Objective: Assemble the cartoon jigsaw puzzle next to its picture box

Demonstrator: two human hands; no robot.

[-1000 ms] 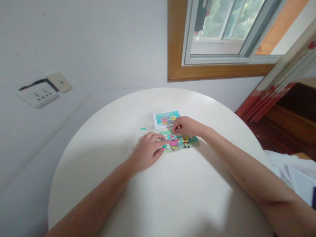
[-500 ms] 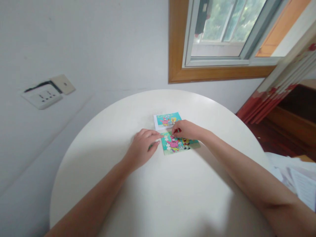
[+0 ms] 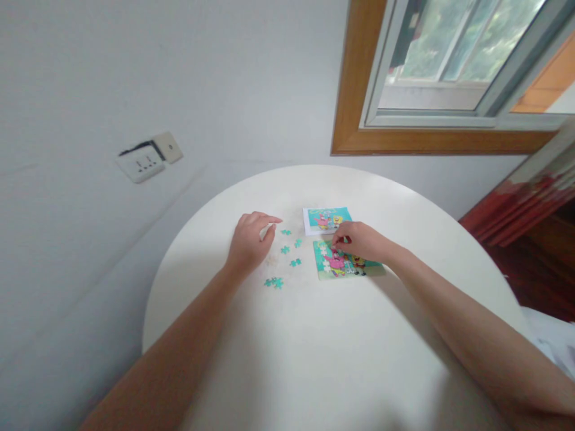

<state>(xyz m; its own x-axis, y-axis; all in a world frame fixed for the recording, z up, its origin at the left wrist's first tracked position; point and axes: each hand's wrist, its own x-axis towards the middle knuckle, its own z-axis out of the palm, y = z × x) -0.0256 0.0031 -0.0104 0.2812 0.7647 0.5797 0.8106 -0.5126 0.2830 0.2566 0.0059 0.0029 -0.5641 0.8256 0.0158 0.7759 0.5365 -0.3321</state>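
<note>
A jigsaw puzzle [image 3: 333, 267] with a pink starfish and a yellow sponge figure lies flat on the round white table [image 3: 309, 347]. White piece-shaped gaps show along its left side. My right hand [image 3: 362, 241] is over the puzzle's upper part, fingertips pinched together at its surface; whatever is between them is hidden. Left of the puzzle, my left hand [image 3: 251, 242] hovers or rests with thumb and index finger apart, nothing in them. Several loose teal puzzle pieces [image 3: 286, 249] lie between that hand and the puzzle, some nearer me [image 3: 278, 282].
Just behind the puzzle lies a picture card [image 3: 324, 220] with the same cartoon figures. A wall with a socket [image 3: 141, 163] stands beyond the table at left. A wood-framed window [image 3: 404, 142] and a red-white curtain [image 3: 507, 203] are at right.
My left hand has drawn away leftward from the puzzle's edge, uncovering the loose pieces. My right hand stays pinched over the same part. The view has turned a little left.
</note>
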